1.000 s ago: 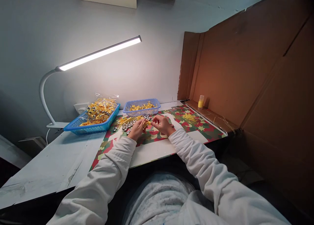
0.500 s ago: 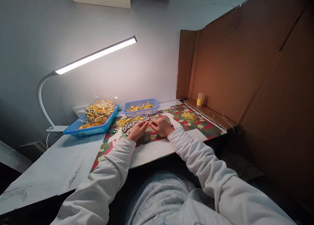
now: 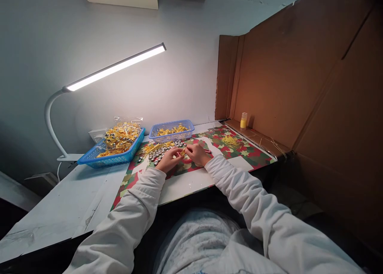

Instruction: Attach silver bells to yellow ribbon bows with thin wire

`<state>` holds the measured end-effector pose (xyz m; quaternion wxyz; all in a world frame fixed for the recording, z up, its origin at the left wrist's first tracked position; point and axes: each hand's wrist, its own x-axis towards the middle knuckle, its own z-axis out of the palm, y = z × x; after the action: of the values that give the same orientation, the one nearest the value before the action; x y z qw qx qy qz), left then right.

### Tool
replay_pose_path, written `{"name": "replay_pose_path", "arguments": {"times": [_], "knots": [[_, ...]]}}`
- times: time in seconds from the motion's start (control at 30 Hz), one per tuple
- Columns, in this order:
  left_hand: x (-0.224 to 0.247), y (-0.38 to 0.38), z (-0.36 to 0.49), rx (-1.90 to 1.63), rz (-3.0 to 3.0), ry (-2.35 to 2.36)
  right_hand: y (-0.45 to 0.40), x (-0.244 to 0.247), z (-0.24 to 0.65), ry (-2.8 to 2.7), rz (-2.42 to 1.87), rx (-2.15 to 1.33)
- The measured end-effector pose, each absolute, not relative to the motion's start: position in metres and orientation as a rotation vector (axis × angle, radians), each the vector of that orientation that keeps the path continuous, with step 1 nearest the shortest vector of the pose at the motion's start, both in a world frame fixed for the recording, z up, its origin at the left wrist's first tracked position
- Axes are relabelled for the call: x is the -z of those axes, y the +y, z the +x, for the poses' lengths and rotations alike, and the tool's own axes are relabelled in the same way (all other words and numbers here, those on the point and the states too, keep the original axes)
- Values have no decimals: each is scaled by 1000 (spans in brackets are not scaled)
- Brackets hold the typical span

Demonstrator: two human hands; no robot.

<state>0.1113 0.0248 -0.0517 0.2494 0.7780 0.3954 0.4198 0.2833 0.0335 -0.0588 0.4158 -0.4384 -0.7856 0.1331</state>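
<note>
Over the patterned mat, my left hand (image 3: 169, 160) and my right hand (image 3: 196, 154) meet fingertip to fingertip. Both hands are closed in a pinch on a small yellow piece (image 3: 182, 152), whose shape is partly hidden by the fingers. Just left of and behind my left hand lie several round silvery pieces (image 3: 159, 152). Thin yellow strands (image 3: 152, 148) lie beside them. Something thin and red (image 3: 207, 151) shows just past my right hand.
A blue basket (image 3: 119, 162) heaped with yellow and silvery pieces stands left, near a lit lamp (image 3: 116, 68). Behind the hands is a smaller basket (image 3: 171, 137). Yellow scraps (image 3: 230, 141) lie right, a yellow bottle (image 3: 243, 121) beyond, by a cardboard wall (image 3: 287, 78).
The fingers of my left hand have shifted slightly around the yellow piece. My right hand has stayed nearly in place.
</note>
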Motion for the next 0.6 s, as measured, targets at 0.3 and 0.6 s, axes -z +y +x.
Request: {"name": "replay_pose_path", "arguments": {"times": [0.3, 0.6], "knots": [[54, 25, 112, -1288, 1989, 1149, 40, 64, 278, -1690, -930, -799], [56, 29, 109, -1187, 2002, 1140, 40, 62, 280, -1642, -833, -870]]}}
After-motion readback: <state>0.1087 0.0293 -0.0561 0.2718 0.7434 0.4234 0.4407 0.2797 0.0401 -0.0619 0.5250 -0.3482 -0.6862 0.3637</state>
